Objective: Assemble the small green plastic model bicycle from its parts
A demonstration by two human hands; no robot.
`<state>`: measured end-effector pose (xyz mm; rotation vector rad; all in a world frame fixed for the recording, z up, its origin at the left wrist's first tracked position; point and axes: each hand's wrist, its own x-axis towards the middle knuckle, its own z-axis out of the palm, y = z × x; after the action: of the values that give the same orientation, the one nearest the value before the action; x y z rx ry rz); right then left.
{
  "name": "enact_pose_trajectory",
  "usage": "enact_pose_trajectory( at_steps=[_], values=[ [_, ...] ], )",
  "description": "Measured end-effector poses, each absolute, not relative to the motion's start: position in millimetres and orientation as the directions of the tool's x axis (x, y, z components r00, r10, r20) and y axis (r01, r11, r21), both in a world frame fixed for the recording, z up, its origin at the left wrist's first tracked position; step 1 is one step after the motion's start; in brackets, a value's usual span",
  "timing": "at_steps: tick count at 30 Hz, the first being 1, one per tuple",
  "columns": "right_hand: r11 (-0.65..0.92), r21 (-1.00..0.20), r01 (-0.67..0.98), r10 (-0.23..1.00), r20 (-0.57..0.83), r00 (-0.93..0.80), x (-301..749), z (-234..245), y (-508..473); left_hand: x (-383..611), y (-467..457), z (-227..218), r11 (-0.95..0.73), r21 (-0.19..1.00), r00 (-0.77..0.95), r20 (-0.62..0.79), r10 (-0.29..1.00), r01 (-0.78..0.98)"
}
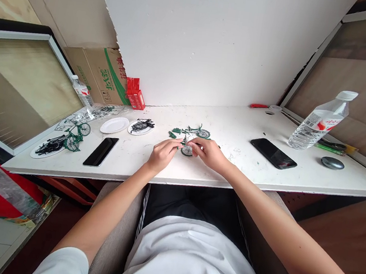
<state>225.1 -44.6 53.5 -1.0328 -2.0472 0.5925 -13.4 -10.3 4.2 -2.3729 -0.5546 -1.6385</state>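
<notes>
Near the middle of the white table, both hands meet at a small model bicycle wheel (187, 150) with dark spokes. My left hand (163, 152) pinches at the wheel's left side, fingertips closed around a small green part there. My right hand (210, 153) has its thumb and fingers closed at the wheel's upper right; what lies between them is too small to make out. Just behind the hands is a green model bicycle frame (193, 130) with a wheel (203, 133) at its right. Small green pieces (177, 130) lie to its left.
Paper plates (113, 125) stand left, one bearing black parts (142, 124). A finished-looking green bicycle (74, 136) rests by another plate. Phones lie left (100, 151) and right (273, 153). A water bottle (321, 121) and grey oval object (332, 163) stand right; a white board (209, 45) rises behind.
</notes>
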Motion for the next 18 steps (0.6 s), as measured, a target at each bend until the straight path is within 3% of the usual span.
enact_pose_trajectory(
  at_steps=[6, 9, 11, 13, 15, 16, 18],
  values=[
    [0.274, -0.942, 0.193, 0.928, 0.207, -0.309, 211.4, 52.2, -48.9, -18.4, -9.8, 3.5, -0.904, -0.024, 0.309, 0.943, 0.121, 0.428],
    [0.054, -0.997, 0.048, 0.939, 0.035, -0.342, 211.0, 51.3, -45.8, -18.4, -11.0, 4.6, -0.899, -0.062, 0.351, 0.930, 0.105, 0.433],
    [0.008, -1.000, 0.024, 0.929, -0.002, -0.371, 212.3, 50.9, -43.8, -17.2, -11.6, 5.9, -0.903, -0.069, 0.364, 0.926, 0.099, 0.423],
    [0.080, -0.994, 0.072, 0.923, 0.047, -0.381, 213.5, 50.1, -43.1, -15.7, -11.9, 7.3, -0.909, -0.058, 0.346, 0.933, 0.097, 0.413],
    [0.266, -0.944, 0.196, 0.913, 0.181, -0.364, 214.7, 48.7, -43.6, -14.6, -11.9, 8.6, -0.910, -0.032, 0.307, 0.946, 0.106, 0.413],
    [0.382, -0.876, 0.293, 0.894, 0.271, -0.355, 215.6, 47.8, -43.9, -14.2, -12.0, 9.2, -0.909, -0.018, 0.290, 0.950, 0.114, 0.417],
    [0.583, -0.629, 0.514, 0.812, 0.449, -0.372, 218.4, 45.5, -44.0, -13.6, -12.4, 10.0, -0.905, -0.002, 0.277, 0.952, 0.128, 0.426]
  ],
)
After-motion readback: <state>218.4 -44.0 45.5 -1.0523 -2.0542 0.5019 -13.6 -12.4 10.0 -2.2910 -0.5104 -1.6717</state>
